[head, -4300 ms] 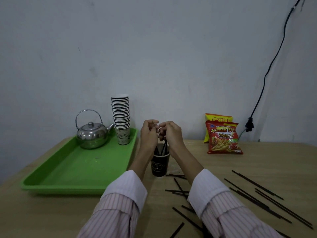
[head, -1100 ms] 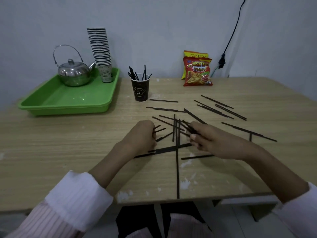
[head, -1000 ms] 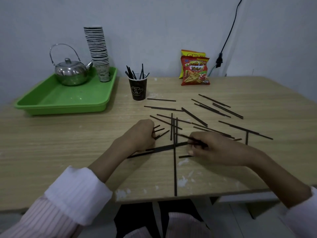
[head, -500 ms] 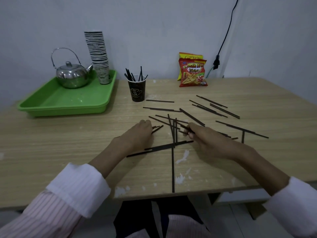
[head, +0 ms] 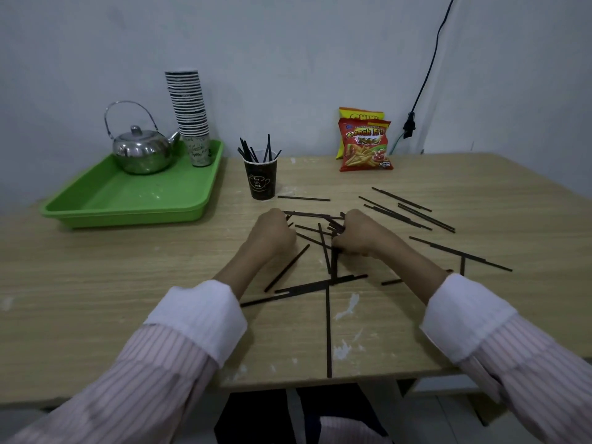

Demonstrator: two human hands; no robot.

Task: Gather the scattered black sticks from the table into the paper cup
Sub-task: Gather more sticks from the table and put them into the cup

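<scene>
A dark paper cup point(head: 260, 179) stands upright at the table's back middle with several black sticks point(head: 256, 150) poking out of it. Many more black sticks lie scattered in front of it and to its right, among them a group at the right point(head: 407, 213) and a long one point(head: 328, 331) reaching the front edge. My left hand point(head: 272, 233) is curled over the pile, and short stick ends show at its fingers. My right hand point(head: 355, 233) grips a small bundle of sticks point(head: 333, 225) just beside it. Both hands are a little in front of the cup.
A green tray point(head: 96, 203) at the back left carries a steel kettle point(head: 141, 152) and a tall stack of paper cups point(head: 189, 113). Two snack bags point(head: 365, 145) lean on the wall at the back right, beside a hanging black cable point(head: 426, 68).
Both hands have moved away from me toward the cup and closer together. My right hand has drawn more sticks into its grip.
</scene>
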